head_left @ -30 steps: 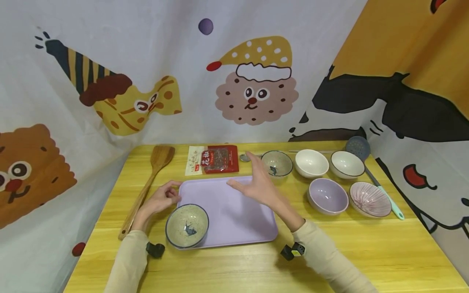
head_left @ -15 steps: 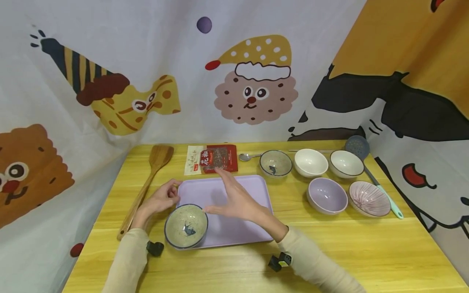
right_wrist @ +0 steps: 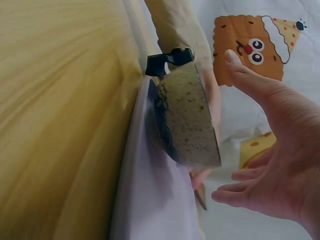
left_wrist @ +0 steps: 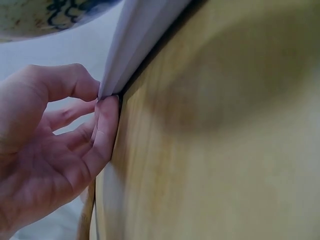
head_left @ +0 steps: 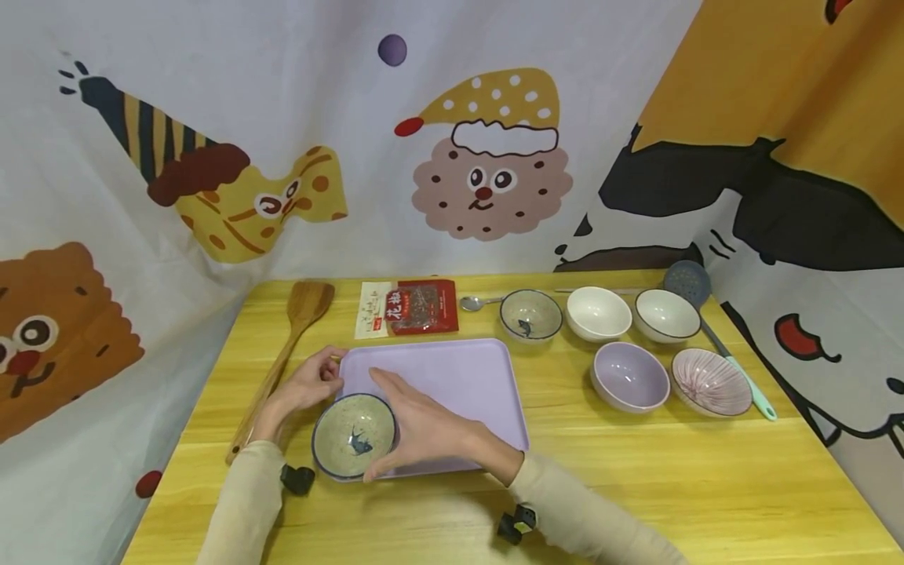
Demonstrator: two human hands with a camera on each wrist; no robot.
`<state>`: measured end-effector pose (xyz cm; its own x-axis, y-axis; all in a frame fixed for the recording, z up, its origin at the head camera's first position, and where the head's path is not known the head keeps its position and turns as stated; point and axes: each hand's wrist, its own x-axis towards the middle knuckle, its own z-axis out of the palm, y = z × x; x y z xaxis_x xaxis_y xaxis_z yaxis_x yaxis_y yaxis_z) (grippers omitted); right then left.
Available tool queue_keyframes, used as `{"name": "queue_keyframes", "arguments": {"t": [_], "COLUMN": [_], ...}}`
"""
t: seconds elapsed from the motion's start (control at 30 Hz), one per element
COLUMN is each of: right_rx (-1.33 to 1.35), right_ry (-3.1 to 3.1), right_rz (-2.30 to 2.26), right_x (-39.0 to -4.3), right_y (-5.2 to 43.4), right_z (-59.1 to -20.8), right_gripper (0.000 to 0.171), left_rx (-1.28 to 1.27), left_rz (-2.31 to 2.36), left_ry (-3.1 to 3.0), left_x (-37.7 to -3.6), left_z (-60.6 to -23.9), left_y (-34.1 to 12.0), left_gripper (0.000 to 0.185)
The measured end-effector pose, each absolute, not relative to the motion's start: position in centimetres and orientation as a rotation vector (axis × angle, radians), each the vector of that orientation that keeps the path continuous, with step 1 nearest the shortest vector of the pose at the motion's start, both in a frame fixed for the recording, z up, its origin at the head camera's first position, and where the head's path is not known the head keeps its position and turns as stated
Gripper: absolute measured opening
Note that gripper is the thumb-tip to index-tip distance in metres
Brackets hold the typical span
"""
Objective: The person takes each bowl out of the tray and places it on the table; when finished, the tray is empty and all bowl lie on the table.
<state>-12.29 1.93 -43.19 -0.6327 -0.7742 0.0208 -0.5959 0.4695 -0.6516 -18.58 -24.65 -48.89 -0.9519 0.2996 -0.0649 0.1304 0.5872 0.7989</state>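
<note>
My left hand is at the left rim of the lilac tray; in the left wrist view its thumb and fingertips pinch the tray's edge. On the tray's front left corner sits a speckled bowl with a blue rim and a blue fish inside. My right hand is spread beside the bowl's right side, thumb toward the front and fingers toward the back. From the right wrist, a gap shows between the right hand and the bowl's wall.
A wooden spatula lies left of the tray. Behind it are a red spice packet and a spoon. Several bowls stand to the right, among them a second fish bowl and a purple bowl, with a skimmer beyond them.
My right hand has moved left and toward the front, from over the tray's right part to the bowl's right side. My left hand stays at the tray's rim.
</note>
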Motion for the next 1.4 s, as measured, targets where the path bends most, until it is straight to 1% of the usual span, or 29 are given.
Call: {"name": "queue_keyframes", "arguments": {"t": [0.3, 0.57, 0.87, 1.07, 1.3, 1.4], "right_rx": [-1.231, -1.267, -1.287, -1.281, -1.245, -1.228], "right_ry": [2.412, 2.491, 2.516, 2.532, 2.539, 2.538], "right_rz": [-0.849, -0.703, -0.75, -0.814, -0.993, -1.054], "right_x": [-11.6, -11.1, -11.2, -11.3, -11.5, -11.5], "right_y": [0.6, -0.1, -0.3, -0.5, -0.4, -0.2], "right_z": [-44.6, -44.8, -45.6, -46.1, -47.1, -47.3], "right_gripper": [0.141, 0.147, 0.147, 0.14, 0.128, 0.127], "left_rx": [0.353, 0.342, 0.323, 0.312, 0.303, 0.322], "left_rz": [1.29, 1.297, 1.29, 1.286, 1.291, 1.294], "left_ry": [2.604, 2.585, 2.6, 2.608, 2.605, 2.608], "left_x": [-18.6, -18.7, -18.7, -18.6, -18.6, -18.5], "left_z": [-48.8, -49.0, -48.9, -48.9, -48.9, -48.8], "left_y": [-24.7, -25.0, -24.8, -24.8, -24.8, -24.8], "left_gripper": [0.049, 0.05, 0.049, 0.05, 0.05, 0.05]}}
